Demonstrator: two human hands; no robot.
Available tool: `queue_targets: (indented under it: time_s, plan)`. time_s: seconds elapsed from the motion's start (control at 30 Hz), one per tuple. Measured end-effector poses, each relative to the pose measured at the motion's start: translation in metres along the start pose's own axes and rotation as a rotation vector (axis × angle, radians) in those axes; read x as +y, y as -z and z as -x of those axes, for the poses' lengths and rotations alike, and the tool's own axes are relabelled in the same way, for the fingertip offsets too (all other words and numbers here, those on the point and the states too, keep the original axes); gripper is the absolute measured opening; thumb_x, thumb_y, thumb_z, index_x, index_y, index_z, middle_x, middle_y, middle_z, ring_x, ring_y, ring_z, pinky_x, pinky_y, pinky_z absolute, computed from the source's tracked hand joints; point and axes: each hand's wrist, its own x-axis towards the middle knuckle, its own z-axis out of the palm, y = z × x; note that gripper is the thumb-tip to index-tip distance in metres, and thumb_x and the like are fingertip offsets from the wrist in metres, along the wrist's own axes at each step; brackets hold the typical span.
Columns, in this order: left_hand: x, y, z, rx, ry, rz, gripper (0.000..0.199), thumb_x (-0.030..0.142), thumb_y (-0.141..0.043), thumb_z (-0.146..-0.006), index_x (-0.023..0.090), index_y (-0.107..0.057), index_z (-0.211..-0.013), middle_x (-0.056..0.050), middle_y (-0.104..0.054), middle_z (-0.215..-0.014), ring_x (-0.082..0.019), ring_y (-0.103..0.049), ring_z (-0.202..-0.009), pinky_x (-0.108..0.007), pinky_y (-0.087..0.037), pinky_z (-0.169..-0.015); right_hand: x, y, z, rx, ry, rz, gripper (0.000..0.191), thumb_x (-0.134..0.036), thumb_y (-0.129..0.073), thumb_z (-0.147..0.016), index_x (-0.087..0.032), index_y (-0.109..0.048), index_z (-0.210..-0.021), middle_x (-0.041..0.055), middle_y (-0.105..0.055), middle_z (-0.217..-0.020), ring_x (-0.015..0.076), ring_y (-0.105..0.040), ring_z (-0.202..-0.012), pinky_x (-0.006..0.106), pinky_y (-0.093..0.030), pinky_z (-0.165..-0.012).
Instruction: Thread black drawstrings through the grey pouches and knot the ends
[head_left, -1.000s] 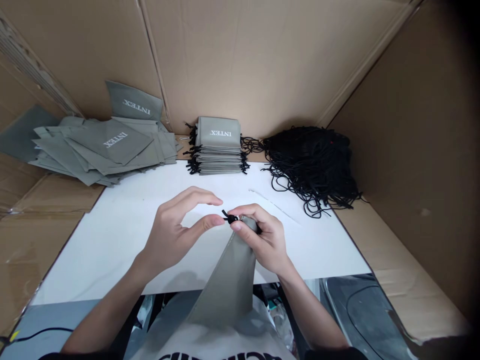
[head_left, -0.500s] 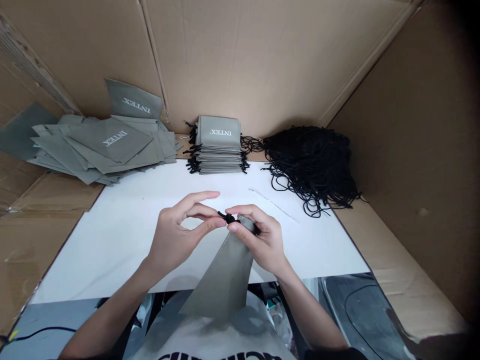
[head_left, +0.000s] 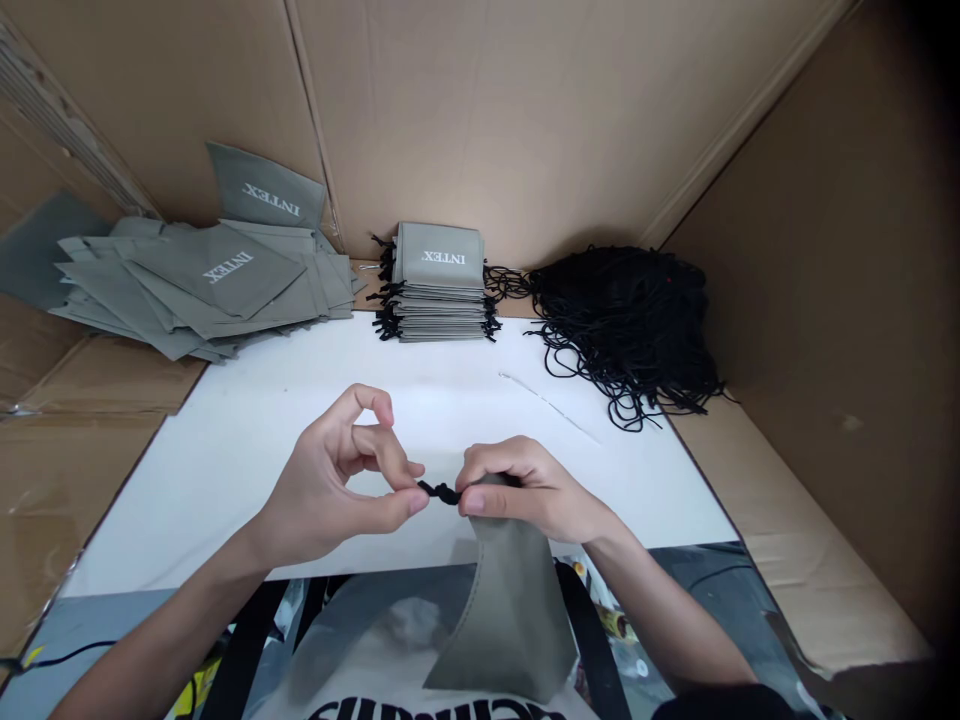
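A knotted black cord (head_left: 444,494) is stretched between my two hands above the near part of the white table. My left hand (head_left: 330,480) pinches the cord's end between thumb and fingertip, the other fingers curled loosely. My right hand (head_left: 532,490) grips the cord by the knot, together with the top corner of a grey-green pouch (head_left: 510,600). The pouch hangs down from that hand over my lap, its stitched edge on the left. What the right fingers hold behind the pouch is hidden.
Loose grey pouches (head_left: 225,280) lie heaped at the back left. A neat stack of corded pouches (head_left: 441,260) stands at the back middle, beside a pile of black cords (head_left: 622,320). A thin wire tool (head_left: 551,405) lies on the white table (head_left: 247,440). Cardboard walls (head_left: 525,120) enclose it.
Both hands have come lower and nearer to me, with the cord and pouch. The left hand has drawn away to the left, and the cord between the hands looks straighter.
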Motion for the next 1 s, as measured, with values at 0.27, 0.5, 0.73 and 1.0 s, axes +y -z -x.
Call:
queue_targets:
  time_s: [0.27, 0.5, 0.73, 1.0]
  plan:
    - [0.011, 0.009, 0.0, -0.011, -0.166, -0.29, 0.038, 0.015, -0.07, -0.082, 0.026, -0.045, -0.109, 0.006, -0.068, -0.069, -0.014, -0.069, -0.069, -0.036, -0.061, -0.084, -0.019, 0.002, 0.001, 0.042, 0.193, 0.537, 0.018, -0.027, -0.059, -0.096, -0.018, -0.067, -0.083, -0.0002, -0.066, -0.073, 0.013, -0.056, -0.07, 0.028, -0.041, -0.071]
    - [0.019, 0.015, -0.008, -0.175, -0.1, -0.608, 0.019, 0.038, -0.055, -0.096, 0.023, -0.059, -0.106, -0.005, -0.071, -0.102, -0.019, -0.068, -0.093, -0.026, -0.054, -0.076, -0.019, 0.006, 0.0, 0.043, 0.258, 0.763, 0.017, -0.029, -0.055, -0.098, -0.02, -0.066, -0.09, -0.0007, -0.067, -0.074, 0.0142, -0.055, -0.069, 0.03, -0.037, -0.073]
    - [0.01, 0.004, -0.01, -0.348, -0.115, -0.637, 0.026, 0.027, -0.043, -0.102, 0.022, -0.064, -0.089, 0.003, -0.068, -0.078, -0.01, -0.062, -0.069, -0.02, -0.044, -0.064, -0.018, 0.003, 0.002, 0.035, 0.105, 0.547, 0.02, -0.033, -0.06, -0.095, -0.017, -0.071, -0.089, -0.0009, -0.062, -0.069, 0.0111, -0.051, -0.062, 0.024, -0.038, -0.06]
    - [0.005, 0.001, -0.005, -0.532, -0.395, -0.453, 0.025, 0.02, -0.05, -0.098, 0.021, -0.058, -0.074, 0.001, -0.061, -0.055, -0.013, -0.054, -0.052, -0.025, -0.043, -0.056, -0.007, 0.005, 0.0, -0.264, -0.048, -0.069, 0.021, -0.03, -0.067, -0.089, -0.014, -0.07, -0.075, -0.0015, -0.059, -0.064, 0.008, -0.046, -0.055, 0.022, -0.036, -0.051]
